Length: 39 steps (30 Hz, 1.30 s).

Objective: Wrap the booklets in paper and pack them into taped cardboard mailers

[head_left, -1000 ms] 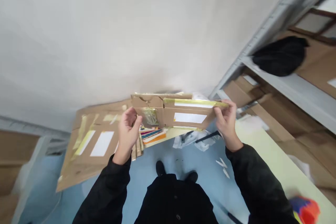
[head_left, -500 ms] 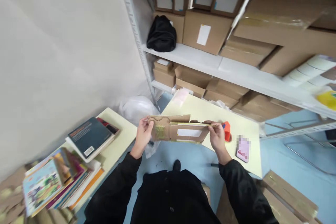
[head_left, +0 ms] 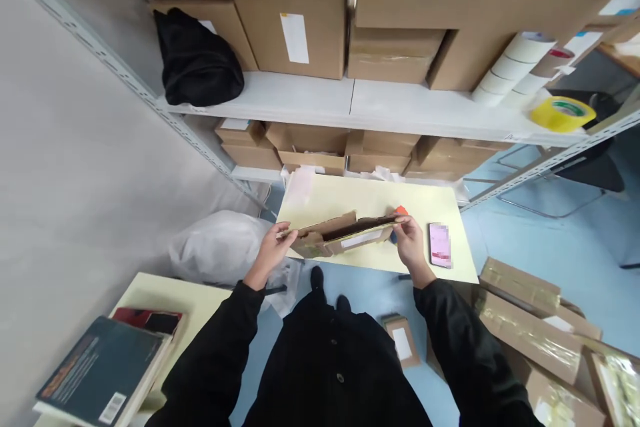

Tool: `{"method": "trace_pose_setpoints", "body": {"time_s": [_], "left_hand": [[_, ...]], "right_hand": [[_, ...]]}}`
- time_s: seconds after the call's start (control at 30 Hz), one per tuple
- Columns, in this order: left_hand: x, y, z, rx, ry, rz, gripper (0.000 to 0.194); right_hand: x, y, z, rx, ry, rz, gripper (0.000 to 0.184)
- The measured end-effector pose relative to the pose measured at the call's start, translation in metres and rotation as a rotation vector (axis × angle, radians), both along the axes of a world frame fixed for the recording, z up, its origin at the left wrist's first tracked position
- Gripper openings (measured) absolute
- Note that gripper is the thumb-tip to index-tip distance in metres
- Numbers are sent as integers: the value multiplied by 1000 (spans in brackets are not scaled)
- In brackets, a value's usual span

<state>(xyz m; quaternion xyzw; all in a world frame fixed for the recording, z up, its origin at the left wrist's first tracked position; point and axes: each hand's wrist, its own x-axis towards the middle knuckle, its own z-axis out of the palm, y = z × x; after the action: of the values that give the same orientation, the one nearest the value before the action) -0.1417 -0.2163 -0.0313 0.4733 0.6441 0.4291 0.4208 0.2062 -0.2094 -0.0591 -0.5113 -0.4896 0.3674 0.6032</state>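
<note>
1. Shelving rack (head_left: 300,97), pale metal, at 12 o'clock from the held carton (head_left: 345,245); brown boxes (head_left: 320,27) on its shelves.
2. Worktop (head_left: 360,197), cream, in front of the rack, 12 o'clock.
3. Side worktop (head_left: 167,290), cream, 8 o'clock.
4. Taped cartons (head_left: 535,337), grouped on the floor, 4 o'clock.
5. Plastic bag (head_left: 215,247), whitish, bulging, 9 o'clock.
6. Black cloth bundle (head_left: 197,60), on a shelf, between 10 and 11 o'clock.
7. The held carton: long, narrow, top gaping, white label on near face; seen over the worktop's near edge, between the 2 hands.
8. Book (head_left: 105,363), dark cover, barcode showing, on the side worktop, 8 o'clock.
9. Left hand (head_left: 273,251), at the carton's 9 o'clock end; grip pinched on it.
10. Right hand (head_left: 411,241), at the 3 o'clock end; grip likewise pinched on the carton.
11. Phone (head_left: 440,245), screen pinkish, on the worktop, 3 o'clock.
12. Tape roll (head_left: 563,119), yellow, on a shelf, 2 o'clock.
</note>
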Motion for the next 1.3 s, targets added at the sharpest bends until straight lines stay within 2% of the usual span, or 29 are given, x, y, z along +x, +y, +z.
{"method": "trace_pose_setpoints", "body": {"time_s": [0.13, 0.23, 0.33, 0.43, 0.57, 0.7, 0.87, 0.93, 0.97, 1.03, 1.1, 1.17, 1.23, 1.3], "left_hand": [[-7, 39, -2, 25, 91, -173, 37], [-11, 66, -2, 87, 188, -249, 28], [-14, 88, 0, 210, 322, -273, 19], [-16, 105, 1, 331, 440, -293, 14], [-14, 124, 1, 281, 460, -353, 17], [-4, 138, -1, 269, 467, -345, 16], [14, 150, -3, 296, 431, -344, 11], [22, 152, -6, 292, 404, -392, 9], [26, 152, -7, 282, 376, -426, 16], [32, 150, -11, 264, 323, -456, 46], [34, 144, -15, 262, 314, -391, 77], [33, 137, -20, 235, 331, -263, 97], [27, 127, -24, 123, 278, -157, 102], [19, 115, -26, -39, 120, -127, 93]], "right_hand": [[-2, 16, -3, -3, -80, -59, 14], [-4, 26, 0, -4, -204, -108, 9], [-7, 35, 6, -53, -471, -168, 2], [-8, 43, 14, -75, -784, -186, 11], [-6, 50, 23, -75, -1116, -95, 22], [-2, 49, 29, -70, -1337, 41, 25], [-3, 41, 35, 14, -1382, 217, 30], [-8, 38, 37, 50, -1374, 280, 30], [-11, 36, 38, 62, -1378, 297, 29], [-17, 34, 40, 68, -1394, 312, 27], [-21, 33, 40, 63, -1391, 324, 26], [-23, 31, 38, 60, -1364, 336, 25], [-23, 30, 35, 59, -1347, 337, 25], [-22, 30, 33, 50, -1341, 334, 25]]}}
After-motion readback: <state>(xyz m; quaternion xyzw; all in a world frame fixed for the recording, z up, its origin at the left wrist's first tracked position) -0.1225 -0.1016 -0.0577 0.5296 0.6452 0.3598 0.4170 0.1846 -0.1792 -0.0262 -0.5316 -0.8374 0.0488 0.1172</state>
